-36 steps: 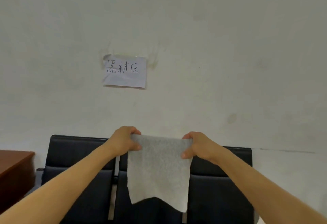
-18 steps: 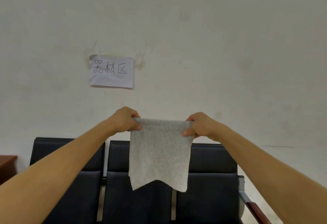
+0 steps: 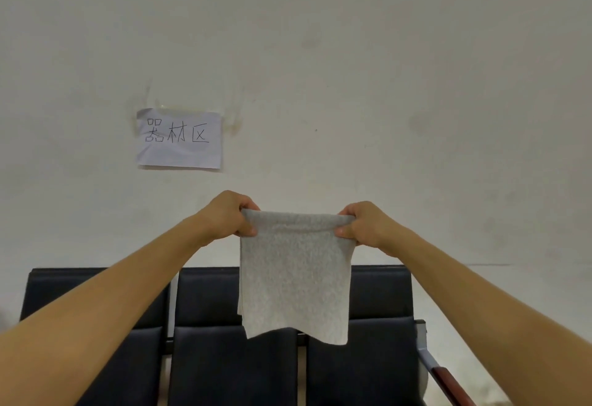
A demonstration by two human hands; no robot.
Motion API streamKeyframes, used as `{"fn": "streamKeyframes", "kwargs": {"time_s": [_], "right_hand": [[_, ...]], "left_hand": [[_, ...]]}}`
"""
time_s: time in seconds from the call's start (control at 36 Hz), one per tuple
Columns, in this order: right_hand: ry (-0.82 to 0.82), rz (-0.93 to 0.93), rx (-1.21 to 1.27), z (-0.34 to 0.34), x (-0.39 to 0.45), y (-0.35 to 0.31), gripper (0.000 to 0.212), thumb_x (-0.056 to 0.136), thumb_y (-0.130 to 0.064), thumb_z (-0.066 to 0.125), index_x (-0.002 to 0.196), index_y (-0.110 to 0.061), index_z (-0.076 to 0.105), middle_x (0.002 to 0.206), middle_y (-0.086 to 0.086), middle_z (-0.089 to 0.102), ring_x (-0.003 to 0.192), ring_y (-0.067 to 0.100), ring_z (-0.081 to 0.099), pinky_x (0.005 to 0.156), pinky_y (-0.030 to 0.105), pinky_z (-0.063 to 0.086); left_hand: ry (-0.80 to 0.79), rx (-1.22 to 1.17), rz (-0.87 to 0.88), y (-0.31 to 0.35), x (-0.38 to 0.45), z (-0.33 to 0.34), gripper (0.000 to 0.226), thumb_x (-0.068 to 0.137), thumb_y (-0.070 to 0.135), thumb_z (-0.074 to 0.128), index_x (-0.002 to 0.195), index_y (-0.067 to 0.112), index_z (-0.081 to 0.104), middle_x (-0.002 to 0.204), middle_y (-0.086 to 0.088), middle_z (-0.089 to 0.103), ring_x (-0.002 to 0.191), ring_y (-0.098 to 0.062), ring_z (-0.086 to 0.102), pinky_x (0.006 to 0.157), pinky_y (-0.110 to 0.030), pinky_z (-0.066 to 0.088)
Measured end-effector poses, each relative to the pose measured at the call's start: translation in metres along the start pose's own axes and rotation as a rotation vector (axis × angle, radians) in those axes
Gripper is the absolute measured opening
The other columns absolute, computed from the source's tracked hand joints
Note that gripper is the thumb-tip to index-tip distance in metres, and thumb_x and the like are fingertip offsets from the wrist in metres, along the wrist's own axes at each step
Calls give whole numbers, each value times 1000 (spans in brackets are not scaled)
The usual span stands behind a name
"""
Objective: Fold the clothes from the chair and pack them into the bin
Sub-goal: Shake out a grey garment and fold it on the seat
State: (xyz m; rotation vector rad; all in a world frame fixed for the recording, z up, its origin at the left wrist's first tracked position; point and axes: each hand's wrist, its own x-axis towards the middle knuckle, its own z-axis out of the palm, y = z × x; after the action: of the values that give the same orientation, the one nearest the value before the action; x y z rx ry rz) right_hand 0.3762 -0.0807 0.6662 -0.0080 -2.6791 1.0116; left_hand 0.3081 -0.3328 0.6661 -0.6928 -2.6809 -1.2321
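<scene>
A light grey cloth (image 3: pixel 294 280) hangs in the air, doubled over along its top edge. My left hand (image 3: pixel 229 216) pinches its top left corner and my right hand (image 3: pixel 362 224) pinches its top right corner, both arms stretched out in front of me. The cloth hangs in front of a row of black chairs (image 3: pixel 208 357) against the wall. No bin is in view.
A paper sign (image 3: pixel 179 138) with handwritten characters is taped to the white wall above the chairs. A metal armrest with a red-brown pad (image 3: pixel 445 380) ends the chair row at the right.
My view has shifted right and tilted, so the chairs and the sign moved in the frame. My hands raised the cloth, then kept it taut; the wooden desk at left is out of view.
</scene>
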Motion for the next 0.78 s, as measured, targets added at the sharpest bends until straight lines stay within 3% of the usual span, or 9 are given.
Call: {"fn": "streamKeyframes", "kwargs": {"time_s": [0.06, 0.17, 0.25, 0.31, 0.42, 0.64, 0.78], "right_hand": [[6, -12, -110, 1, -1, 3, 23, 88, -11, 61, 110, -3, 60, 108, 9, 59, 98, 22, 57, 89, 35, 51], [17, -34, -259, -3, -2, 7, 25, 92, -19, 59, 112, -5, 58, 111, 8, 58, 94, 17, 53, 87, 31, 46], [16, -28, -310, -9, -4, 10, 25, 93, -23, 57, 107, -2, 59, 106, 10, 57, 91, 21, 56, 85, 33, 47], [21, -29, -310, -15, -7, 15, 24, 93, -24, 57, 100, -1, 59, 96, 8, 56, 88, 24, 58, 76, 31, 48], [51, -47, -261, -31, -19, 25, 9, 96, -25, 52, 98, -16, 50, 93, -3, 51, 82, 11, 49, 63, 17, 36], [229, 51, -155, -66, -42, 58, 7, 94, -19, 55, 98, -14, 52, 94, 0, 54, 83, 15, 49, 60, 17, 35], [301, 168, -94, -73, -65, 89, 13, 94, -20, 53, 101, -10, 55, 96, 2, 57, 80, 11, 52, 64, 21, 41]], "left_hand": [[7, 69, 4, 1, 3, 4, 20, 77, 0, 71, 93, 11, 65, 88, -4, 62, 78, -16, 59, 62, -18, 47], [2, 146, 32, 6, 9, 10, 11, 82, 6, 68, 89, 13, 64, 84, -2, 61, 77, -14, 58, 67, -21, 47], [12, 139, 69, 10, 12, 13, 9, 82, 9, 69, 87, 14, 64, 80, 2, 59, 76, -12, 54, 60, -19, 39], [4, 111, 91, 13, 15, 17, 8, 82, 10, 69, 83, 15, 63, 79, 2, 59, 75, -11, 53, 58, -19, 36], [-12, 13, 129, 22, 22, 29, 10, 86, 11, 65, 81, 15, 57, 84, -1, 58, 78, -13, 52, 65, -23, 40], [-110, -80, 222, 51, 47, 70, 10, 87, 11, 64, 95, 6, 61, 94, -8, 62, 86, -20, 58, 81, -37, 52], [-230, -131, 283, 63, 57, 106, 7, 87, 10, 64, 94, 8, 61, 91, -7, 61, 83, -18, 57, 79, -35, 52]]}}
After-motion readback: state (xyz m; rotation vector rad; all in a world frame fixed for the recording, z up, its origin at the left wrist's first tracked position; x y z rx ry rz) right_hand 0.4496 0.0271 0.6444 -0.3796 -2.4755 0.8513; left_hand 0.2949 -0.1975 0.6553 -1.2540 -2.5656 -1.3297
